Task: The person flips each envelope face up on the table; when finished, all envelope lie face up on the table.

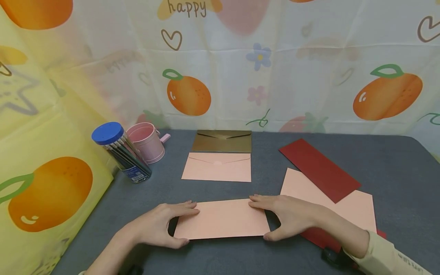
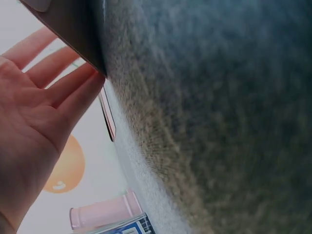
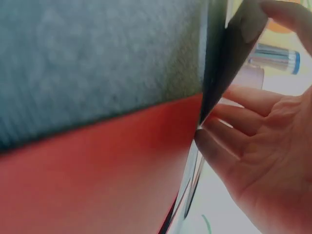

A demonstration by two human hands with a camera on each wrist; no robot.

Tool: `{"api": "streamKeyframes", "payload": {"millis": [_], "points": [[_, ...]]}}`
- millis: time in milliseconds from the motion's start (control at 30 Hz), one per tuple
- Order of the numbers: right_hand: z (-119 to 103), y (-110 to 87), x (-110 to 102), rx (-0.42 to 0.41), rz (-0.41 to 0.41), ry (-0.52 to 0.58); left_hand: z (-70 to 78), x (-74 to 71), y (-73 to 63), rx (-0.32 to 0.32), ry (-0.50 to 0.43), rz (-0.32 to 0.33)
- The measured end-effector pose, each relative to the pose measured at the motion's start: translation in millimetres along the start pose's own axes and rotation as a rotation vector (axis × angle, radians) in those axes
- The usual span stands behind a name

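1. Cream cloth sleeve point(image 1: 385, 256) with small printed lettering was the closest thing to the head camera, at bottom right, cuff bunched round the right forearm.
2. Main item: a smooth peach-pink paper rectangle point(image 1: 223, 219), long, matte and crisp-edged, at the near middle of the table between both hands. Wrist views caught its shaded underside, slanting to the tabletop.
3. Left hand point(image 1: 156, 223) was pinching its left end, fingertips over the far corner, thumb at the near one.
4. Right hand point(image 1: 292, 215) did pretty much the same at the right end, thumb on the near corner, fingers lined up at the far one.
5. Tabletop was a dark grey mottled surface point(image 1: 220, 259), kinda grainy up close.
6. Just beyond the rectangle lay a peach paper envelope point(image 1: 216, 172), flap side up, and right behind that a shinier bronze-gold envelope point(image 1: 221, 143).
7. Over on the right, a dark red paper rectangle point(image 1: 319, 170) sat diagonally across a big peach paper sheet point(image 1: 361, 210), with more red paper point(image 1: 319, 236) poking out below. Right hand and forearm blocked part of that pile, so no clue how many pieces.
8. Far left: a clear cylindrical jar of dark pencils point(image 1: 128, 158) with a blue lid, leaning in view in front of a pink metal-looking bucket point(image 1: 148, 147).
9. Backdrop was creased white fabric point(image 1: 227, 91) printed with oranges, hearts and flowers.
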State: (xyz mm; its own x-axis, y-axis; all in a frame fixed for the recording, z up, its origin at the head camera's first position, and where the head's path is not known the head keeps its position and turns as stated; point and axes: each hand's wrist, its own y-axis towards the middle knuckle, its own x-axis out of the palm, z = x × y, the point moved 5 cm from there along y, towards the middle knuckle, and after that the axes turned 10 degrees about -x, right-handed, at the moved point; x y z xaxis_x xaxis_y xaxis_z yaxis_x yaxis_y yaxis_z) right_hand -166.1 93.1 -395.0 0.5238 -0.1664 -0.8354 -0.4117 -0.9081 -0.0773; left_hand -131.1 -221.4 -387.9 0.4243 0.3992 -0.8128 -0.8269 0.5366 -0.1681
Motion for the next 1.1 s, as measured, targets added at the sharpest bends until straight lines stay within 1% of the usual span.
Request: {"api": "streamKeyframes", "payload": {"millis": [167, 333, 400, 467, 533, 633, 700, 800, 933, 1000, 1100], "points": [[3, 0.1, -6, -0.023, 0.031, 0.089, 0.3, -6.6, -0.5, 0.109, -0.049, 0.097], [4, 0.3, -12, -0.087, 0.098, 0.135, 0.7, -13.5, -0.9, 0.17, -0.098, 0.177], [5, 0.3, -14, -0.109, 0.136, 0.153, 0.7, -15.9, -0.9, 0.176, -0.117, 0.207], [6, 0.1, -17, -0.113, 0.189, 0.169, 0.3, -18.1, -0.7, 0.173, -0.134, 0.24], [8, 0.1, -20, -0.103, 0.246, 0.185, -1.5, -20.5, 0.1, 0.145, -0.153, 0.269], [9, 0.2, -24, -0.091, 0.335, 0.19, -4.3, -23.3, 2.0, 0.1, -0.179, 0.291], [10, 1.0, -26, -0.089, 0.371, 0.198, -5.5, -24.7, 3.5, 0.081, -0.19, 0.3], [12, 2.6, -27, -0.111, 0.397, 0.222, -5.4, -26.4, 5.6, 0.079, -0.201, 0.316], [15, 3.8, -27, -0.15, 0.41, 0.252, -4.4, -28.3, 7.5, 0.117, -0.202, 0.341], [16, 3.8, -27, -0.143, 0.41, 0.243, -5.2, -28.8, 8.5, 0.131, -0.201, 0.342], [19, 4.4, -27, -0.114, 0.4, 0.198, -8.8, -28.1, 10.5, 0.143, -0.18, 0.332]]}}
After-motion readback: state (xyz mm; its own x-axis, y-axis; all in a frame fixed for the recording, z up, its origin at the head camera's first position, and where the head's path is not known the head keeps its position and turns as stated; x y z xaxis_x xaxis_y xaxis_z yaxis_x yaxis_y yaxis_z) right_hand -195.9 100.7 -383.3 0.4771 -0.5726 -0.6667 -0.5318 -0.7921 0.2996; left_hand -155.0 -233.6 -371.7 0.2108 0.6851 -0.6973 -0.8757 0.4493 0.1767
